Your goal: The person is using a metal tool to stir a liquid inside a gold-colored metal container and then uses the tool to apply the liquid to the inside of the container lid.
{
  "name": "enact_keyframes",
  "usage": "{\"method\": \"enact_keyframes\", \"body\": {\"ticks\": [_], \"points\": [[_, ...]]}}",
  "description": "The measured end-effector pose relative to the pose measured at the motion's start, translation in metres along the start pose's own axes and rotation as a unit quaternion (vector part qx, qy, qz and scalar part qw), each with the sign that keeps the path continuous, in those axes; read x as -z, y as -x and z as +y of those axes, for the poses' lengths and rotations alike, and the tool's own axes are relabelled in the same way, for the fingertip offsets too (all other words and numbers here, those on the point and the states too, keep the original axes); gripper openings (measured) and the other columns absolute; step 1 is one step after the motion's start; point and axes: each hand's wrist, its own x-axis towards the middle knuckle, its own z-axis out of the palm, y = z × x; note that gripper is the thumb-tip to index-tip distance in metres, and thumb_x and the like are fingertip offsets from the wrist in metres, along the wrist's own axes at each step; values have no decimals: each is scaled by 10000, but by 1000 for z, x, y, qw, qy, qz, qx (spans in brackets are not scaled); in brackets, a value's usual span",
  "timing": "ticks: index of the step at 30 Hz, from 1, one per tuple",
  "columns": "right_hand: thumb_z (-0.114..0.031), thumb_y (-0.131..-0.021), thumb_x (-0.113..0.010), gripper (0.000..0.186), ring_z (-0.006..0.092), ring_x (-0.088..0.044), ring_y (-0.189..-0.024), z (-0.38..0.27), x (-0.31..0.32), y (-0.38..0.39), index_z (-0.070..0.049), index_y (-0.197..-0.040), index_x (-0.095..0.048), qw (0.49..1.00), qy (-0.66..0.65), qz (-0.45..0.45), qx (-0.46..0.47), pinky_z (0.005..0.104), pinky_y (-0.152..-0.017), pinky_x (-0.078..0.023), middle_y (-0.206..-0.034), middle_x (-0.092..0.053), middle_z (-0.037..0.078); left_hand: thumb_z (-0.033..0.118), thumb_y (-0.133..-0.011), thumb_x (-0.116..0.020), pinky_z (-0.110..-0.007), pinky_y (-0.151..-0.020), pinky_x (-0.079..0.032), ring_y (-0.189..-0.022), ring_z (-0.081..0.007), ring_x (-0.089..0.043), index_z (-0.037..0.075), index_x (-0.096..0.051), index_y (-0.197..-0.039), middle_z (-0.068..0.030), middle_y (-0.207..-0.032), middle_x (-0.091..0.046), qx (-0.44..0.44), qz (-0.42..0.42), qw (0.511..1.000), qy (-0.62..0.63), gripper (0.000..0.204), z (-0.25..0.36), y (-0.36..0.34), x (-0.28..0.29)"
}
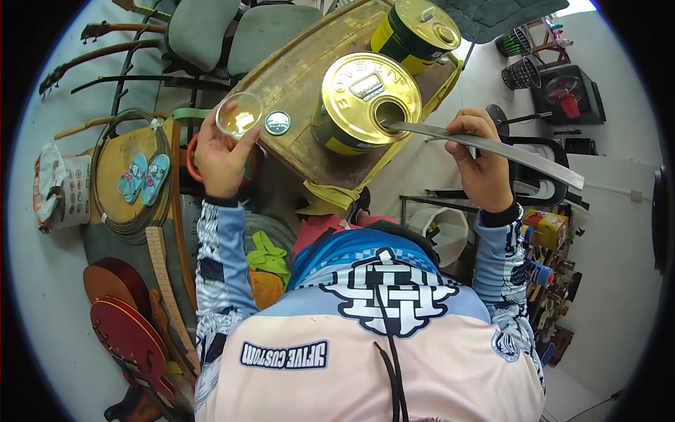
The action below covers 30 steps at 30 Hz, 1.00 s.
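My left hand (pixel 226 156) grips a clear plastic cup (pixel 240 114) by its side, at the left edge of the wooden table. A little yellowish shine shows in the cup; whether it is liquid I cannot tell. Between cup and can lies a round cap (pixel 277 123) with a silvery-green top. The gold-topped metal can (pixel 344 91) stands upright on the table, its round mouth uncovered. In my right hand (pixel 479 158) is a long flat metal strip (pixel 524 156), held near its middle between thumb and fingers. Its far end reaches into the can's mouth.
Behind stands a second can (pixel 415 35), green and yellow with a gold top. The wooden table (pixel 281 70) has a yellow cloth (pixel 330 194) over its near corner. Grey chairs (pixel 271 36) are beyond it. Left are guitars (pixel 133 341) and blue sandals (pixel 144 178); right, a white bucket (pixel 450 228).
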Motion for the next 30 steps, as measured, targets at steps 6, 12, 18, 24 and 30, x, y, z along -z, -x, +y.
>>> {"method": "enact_keyframes", "body": {"ticks": [6,12,18,24,30], "points": [[13,-893,-739,206,236,-645,-916,-14,-1,-8,-20,-1077,-654,1000,-9,-8,-7,335,-781,-534,-1098,-607,113,193,-757,-911,-293,-851,-524,-1162,-127,-659,96,-624,-1337,-34,-1306,-698,1,4,988,-154,654,-88,-61,1],[9,-869,-748,184,299,-666,-952,-11,1,-11,-22,-1038,-683,1000,1,-7,9,363,-825,-536,-1061,-685,125,134,-774,-908,-328,-926,-546,-1165,-176,-665,38,-588,-1353,-84,-1269,-695,43,13,980,-192,669,-134,-83,-5],[9,-860,-749,198,311,-671,-956,-6,6,-17,-29,-1047,-695,999,2,-17,40,381,-858,-527,-1036,-723,116,104,-815,-889,-382,-997,-558,-1169,-216,-672,3,-565,-1369,-137,-1320,-659,27,31,979,-202,650,-149,-81,-1],[33,-869,-742,193,272,-686,-909,-1,9,-24,-23,-1052,-722,998,-38,-5,52,346,-795,-540,-1018,-731,118,231,-757,-932,-384,-1000,-521,-1196,-214,-648,34,-581,-1364,-104,-1296,-677,35,37,974,-221,728,-148,-77,3],[-2,-894,-754,148,196,-703,-761,-8,24,-46,-25,-1037,-728,995,-34,56,79,299,-698,-534,-871,-740,78,211,-736,-940,-389,-1016,-513,-1230,-228,-623,33,-555,-1415,-125,-1340,-636,36,40,964,-261,801,-146,-68,13]]}}
